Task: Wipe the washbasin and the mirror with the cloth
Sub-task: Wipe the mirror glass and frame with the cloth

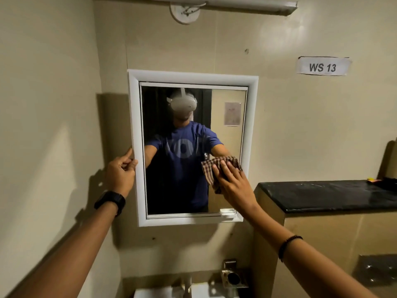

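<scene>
A white-framed mirror [227, 100] hangs on the beige wall in front of me. My right hand [232, 181] presses a brown checked cloth [209, 171] flat against the lower right of the glass, fingers straight. My left hand [121, 172] holds the frame's left edge at mid height, fingers curled round it; a black watch is on that wrist. The top of the white washbasin [150, 293] shows at the bottom edge, with a metal tap [188, 284] rising from it.
A black countertop [322, 195] on a beige ledge juts out at the right, close to my right forearm. A metal holder [233, 276] is fixed to the wall under the mirror. A "WS 13" label [322, 66] and a tube light [247, 5] sit higher up.
</scene>
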